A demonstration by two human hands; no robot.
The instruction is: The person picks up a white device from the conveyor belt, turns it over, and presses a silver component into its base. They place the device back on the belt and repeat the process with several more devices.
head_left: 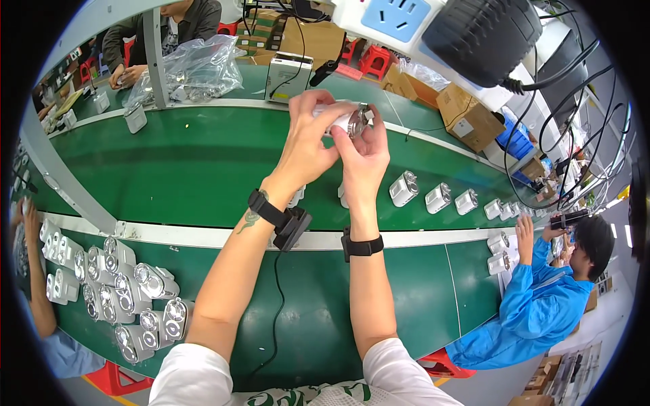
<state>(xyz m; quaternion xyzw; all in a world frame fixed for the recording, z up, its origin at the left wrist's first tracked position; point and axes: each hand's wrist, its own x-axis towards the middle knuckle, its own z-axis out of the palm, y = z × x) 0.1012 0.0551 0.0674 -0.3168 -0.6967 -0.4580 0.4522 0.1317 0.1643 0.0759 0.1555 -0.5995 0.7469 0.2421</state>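
White, metal-ended unit (355, 123) raised above the green belt (223, 162); the left hand (303, 145) and right hand (365, 152) both have fingers clamped on it; similar units (439, 198) stand right; a cluster (131, 294) stands near left.

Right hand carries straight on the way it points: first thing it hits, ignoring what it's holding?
Past the white device, the right hand would probably meet the pale rail beyond the green work surface. Depth is unclear; if raised enough, it may clear it.
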